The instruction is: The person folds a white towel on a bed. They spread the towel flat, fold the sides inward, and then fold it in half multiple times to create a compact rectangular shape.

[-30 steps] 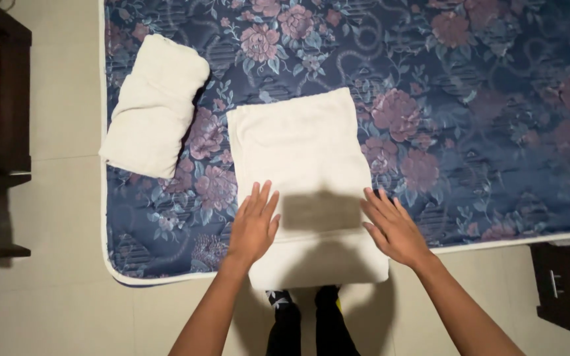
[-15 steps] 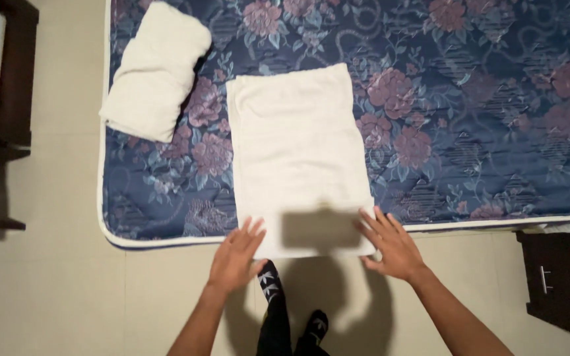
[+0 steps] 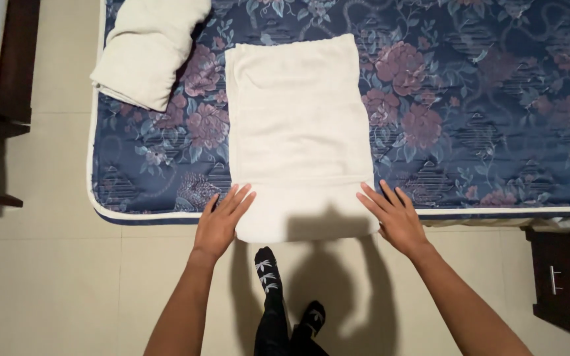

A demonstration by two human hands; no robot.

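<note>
Both hands have slid back from the towel's middle to its near corners. The flat white towel lies on the mattress, its near end overhanging between the left hand and right hand, both flat, fingers spread, gripping nothing.

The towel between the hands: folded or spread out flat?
Folded. The towel lies as a neat narrow rectangle on the mattress, its near end hanging over the edge. How many layers, cannot tell.

Cream towel looks soft, matt terry cloth; floral mattress smooth woven fabric; floor glossy tile.
</note>
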